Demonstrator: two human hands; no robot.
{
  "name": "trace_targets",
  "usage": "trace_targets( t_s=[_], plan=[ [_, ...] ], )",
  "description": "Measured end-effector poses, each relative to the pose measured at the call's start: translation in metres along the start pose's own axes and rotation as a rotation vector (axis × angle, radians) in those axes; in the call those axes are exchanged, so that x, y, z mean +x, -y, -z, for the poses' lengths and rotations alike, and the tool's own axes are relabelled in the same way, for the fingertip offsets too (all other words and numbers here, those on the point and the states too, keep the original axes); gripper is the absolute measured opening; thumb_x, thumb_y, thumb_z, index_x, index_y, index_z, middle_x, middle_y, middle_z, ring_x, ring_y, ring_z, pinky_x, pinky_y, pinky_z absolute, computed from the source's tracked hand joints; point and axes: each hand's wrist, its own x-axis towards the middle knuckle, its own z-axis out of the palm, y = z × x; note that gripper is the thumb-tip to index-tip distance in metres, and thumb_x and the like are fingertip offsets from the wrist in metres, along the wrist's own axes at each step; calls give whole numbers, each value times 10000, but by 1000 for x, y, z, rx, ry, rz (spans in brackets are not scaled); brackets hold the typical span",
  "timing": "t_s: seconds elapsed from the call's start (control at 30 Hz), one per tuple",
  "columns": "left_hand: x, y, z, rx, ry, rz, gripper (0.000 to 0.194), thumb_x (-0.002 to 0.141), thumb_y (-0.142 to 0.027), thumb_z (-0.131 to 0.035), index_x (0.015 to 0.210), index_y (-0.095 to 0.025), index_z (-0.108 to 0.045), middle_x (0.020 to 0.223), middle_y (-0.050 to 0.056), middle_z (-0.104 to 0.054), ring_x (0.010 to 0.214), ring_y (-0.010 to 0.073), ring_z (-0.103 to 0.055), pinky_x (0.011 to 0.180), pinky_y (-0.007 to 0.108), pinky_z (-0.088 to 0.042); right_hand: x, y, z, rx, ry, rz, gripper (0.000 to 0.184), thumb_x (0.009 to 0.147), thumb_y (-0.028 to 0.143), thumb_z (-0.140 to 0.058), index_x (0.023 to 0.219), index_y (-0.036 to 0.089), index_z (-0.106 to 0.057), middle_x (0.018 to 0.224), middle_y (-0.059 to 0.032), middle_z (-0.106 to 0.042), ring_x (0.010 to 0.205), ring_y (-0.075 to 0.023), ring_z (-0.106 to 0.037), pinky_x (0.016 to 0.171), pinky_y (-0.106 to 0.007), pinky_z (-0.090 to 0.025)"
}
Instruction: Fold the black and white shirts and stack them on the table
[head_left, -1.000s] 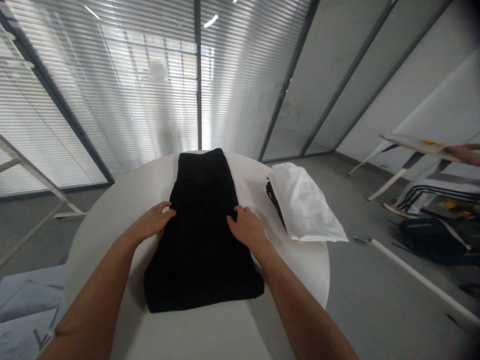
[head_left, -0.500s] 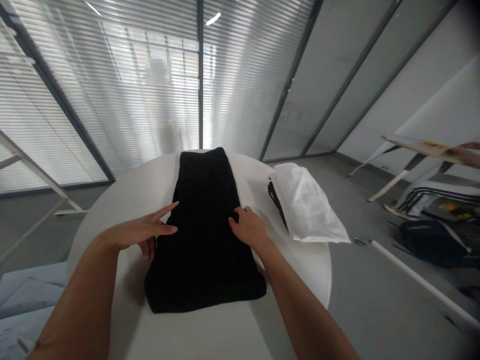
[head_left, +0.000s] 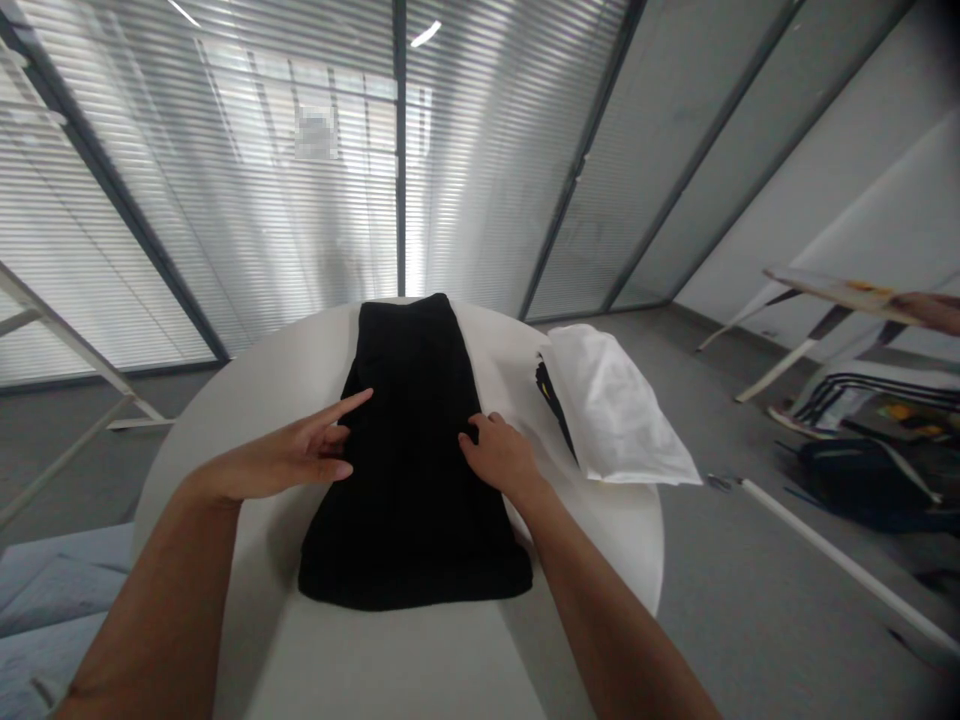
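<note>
A folded black garment [head_left: 412,470] lies lengthwise on the round white table [head_left: 360,660], its wider end towards me. What kind of garment it is I cannot tell. At its left edge is my left hand [head_left: 300,455], open, with the index finger stretched over the cloth, the thumb apart below and the other fingers partly curled. My right hand [head_left: 501,455] pinches the garment's right edge, thumb on top of the cloth and fingers bent at the side.
To the right, a white cloth or bag [head_left: 615,405] lies over something dark and overhangs the table edge. A light-topped table [head_left: 832,287] stands further right, with another person's hand [head_left: 930,310] at it. Several dark items and a white pole [head_left: 847,570] are on the floor.
My left hand has shifted slightly, its index finger reaching further over the cloth. The garment's near left corner has drawn up and inward. My right hand stays in place.
</note>
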Motion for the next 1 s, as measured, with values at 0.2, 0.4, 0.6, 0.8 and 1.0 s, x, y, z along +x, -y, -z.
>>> trace_targets(
  t_s=[0.2,0.4,0.6,0.8,1.0],
  plan=[
    [5,-6,-9,85,205,-30,879,699,-424,-742,1478,-371,-339,1502,65,-417,1366,316,-386,929,337,-471,0,-1,-1,3,-11,10,374,935,427,-436,1197,209,-589,1129,-111,-620,977,-242,-632,800,-337,-449],
    [-2,-11,-7,-4,337,183,950,682,-404,-765,1503,-359,-289,1089,73,-704,747,244,-699,577,279,-515,0,-1,1,8,-3,18,369,935,416,-440,1204,209,-587,1142,-109,-621,993,-238,-632,813,-337,-449],
    [-4,-1,-3,13,469,323,908,782,-452,-668,1533,-305,-178,614,1,-676,473,215,-644,407,248,-445,1,0,0,7,-6,26,346,938,409,-434,1171,215,-601,1130,-103,-631,987,-235,-631,806,-330,-447],
    [-4,-2,0,10,527,308,780,775,-454,-669,1469,-275,-360,582,4,-663,459,212,-635,405,253,-450,0,0,-1,32,-16,82,310,926,375,-447,1148,227,-605,1127,-85,-650,1025,-228,-623,827,-318,-442],
    [-4,3,9,22,433,406,772,748,-465,-661,1446,-242,-419,473,-24,-598,377,208,-578,376,255,-418,2,-2,-1,42,33,70,301,887,289,-464,1153,249,-599,1106,-64,-679,1006,-230,-640,785,-317,-453]
  ],
)
